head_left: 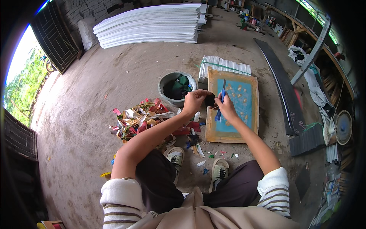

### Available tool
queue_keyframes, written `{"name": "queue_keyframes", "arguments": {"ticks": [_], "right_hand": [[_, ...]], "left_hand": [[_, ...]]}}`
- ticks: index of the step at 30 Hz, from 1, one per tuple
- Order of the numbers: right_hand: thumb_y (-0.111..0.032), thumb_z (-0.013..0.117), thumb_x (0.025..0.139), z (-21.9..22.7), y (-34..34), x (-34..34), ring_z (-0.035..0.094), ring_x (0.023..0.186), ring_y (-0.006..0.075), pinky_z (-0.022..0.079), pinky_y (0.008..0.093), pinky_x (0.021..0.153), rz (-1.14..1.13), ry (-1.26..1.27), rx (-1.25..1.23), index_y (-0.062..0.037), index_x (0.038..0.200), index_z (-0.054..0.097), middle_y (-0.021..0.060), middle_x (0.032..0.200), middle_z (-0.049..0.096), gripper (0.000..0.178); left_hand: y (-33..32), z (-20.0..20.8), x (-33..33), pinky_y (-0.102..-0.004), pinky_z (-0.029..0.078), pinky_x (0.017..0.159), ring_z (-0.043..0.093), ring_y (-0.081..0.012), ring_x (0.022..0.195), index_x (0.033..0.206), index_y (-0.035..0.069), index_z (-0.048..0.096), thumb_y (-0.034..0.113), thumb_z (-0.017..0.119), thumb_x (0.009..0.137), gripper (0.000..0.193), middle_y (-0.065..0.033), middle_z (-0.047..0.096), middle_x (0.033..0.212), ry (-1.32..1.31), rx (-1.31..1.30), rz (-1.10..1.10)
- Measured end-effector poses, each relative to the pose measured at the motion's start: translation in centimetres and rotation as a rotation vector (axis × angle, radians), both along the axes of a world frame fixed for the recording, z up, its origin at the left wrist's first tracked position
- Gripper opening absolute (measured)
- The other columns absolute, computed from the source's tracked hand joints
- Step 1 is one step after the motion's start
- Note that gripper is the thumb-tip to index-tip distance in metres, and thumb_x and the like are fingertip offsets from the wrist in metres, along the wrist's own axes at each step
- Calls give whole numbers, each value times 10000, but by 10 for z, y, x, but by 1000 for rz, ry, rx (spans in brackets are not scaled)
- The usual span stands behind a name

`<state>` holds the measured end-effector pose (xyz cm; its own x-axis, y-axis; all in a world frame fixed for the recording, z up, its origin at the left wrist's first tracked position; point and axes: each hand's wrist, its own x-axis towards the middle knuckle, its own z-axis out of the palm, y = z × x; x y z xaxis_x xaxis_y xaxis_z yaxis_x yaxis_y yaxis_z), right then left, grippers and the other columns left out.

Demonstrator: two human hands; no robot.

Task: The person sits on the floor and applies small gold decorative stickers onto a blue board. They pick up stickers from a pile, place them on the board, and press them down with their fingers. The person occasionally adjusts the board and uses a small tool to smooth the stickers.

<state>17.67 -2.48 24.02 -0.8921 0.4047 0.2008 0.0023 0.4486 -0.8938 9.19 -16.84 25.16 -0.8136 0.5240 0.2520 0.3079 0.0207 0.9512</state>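
My left hand (196,101) pinches a small black piece (209,100) that looks like cloth or foam. Close beside it, my right hand (227,108) is closed round a blue cutter knife (223,92), its narrow grey blade pointing away from me. The fingers of my right hand also touch the black piece's edge. Beneath both hands lies a wood-framed screen (252,110) with a blue mesh and several small orange-brown shapes. A grey bucket (161,91) with dark green and black cloth inside stands just beyond my left hand.
Colourful scraps (141,118) are heaped left of my shoes, with a white bottle (196,116) beside them. A strapped stack of white sheets (225,65) touches the screen's far end. Large white panels (148,24) lie further back. At right are a long dark board (280,87) and a fan (343,127).
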Motion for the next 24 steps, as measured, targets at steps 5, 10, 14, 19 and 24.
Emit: {"name": "queue_keyframes", "arguments": {"ticks": [5, 10, 14, 19, 24], "right_hand": [[-161, 473, 957, 12, 11, 9, 675, 786, 328, 517, 417, 651, 227, -94, 177, -5, 1031, 420, 177, 813, 631, 181], [-206, 505, 961, 34, 6, 20, 636, 741, 391, 509, 442, 599, 179, 23, 733, -1, 987, 470, 256, 837, 614, 209], [-270, 530, 946, 45, 8, 22, 659, 652, 345, 528, 421, 544, 196, -5, 972, -18, 975, 537, 184, 652, 628, 254], [-273, 574, 911, 45, 1, 21, 659, 552, 283, 512, 370, 486, 158, -3, 1214, -57, 891, 557, 120, 533, 599, 217], [-219, 600, 867, 39, -3, 18, 670, 552, 247, 508, 353, 502, 114, -53, 1336, -72, 846, 562, 93, 553, 623, 153]], "left_hand": [[-11, 19, -9, -233, 346, 464, 395, -14, 525, 1008, 78, 729, 89, 682, 807, 208, 48, 515, 575, 134, -91, 28], [-21, 26, -17, -266, 388, 487, 462, -65, 492, 1016, 102, 729, 85, 718, 764, 253, -25, 570, 570, 197, -192, 14], [-23, 30, -21, -279, 422, 502, 486, -101, 457, 1008, 114, 732, 84, 737, 741, 269, -73, 590, 558, 267, -296, -28], [-22, 27, -17, -302, 451, 539, 522, -146, 491, 995, 99, 726, 71, 740, 717, 279, -80, 626, 628, 289, -284, -55], [-17, 21, -15, -262, 436, 522, 509, -76, 509, 1021, 67, 713, 34, 707, 747, 276, -81, 670, 852, 378, -216, -135]]}}
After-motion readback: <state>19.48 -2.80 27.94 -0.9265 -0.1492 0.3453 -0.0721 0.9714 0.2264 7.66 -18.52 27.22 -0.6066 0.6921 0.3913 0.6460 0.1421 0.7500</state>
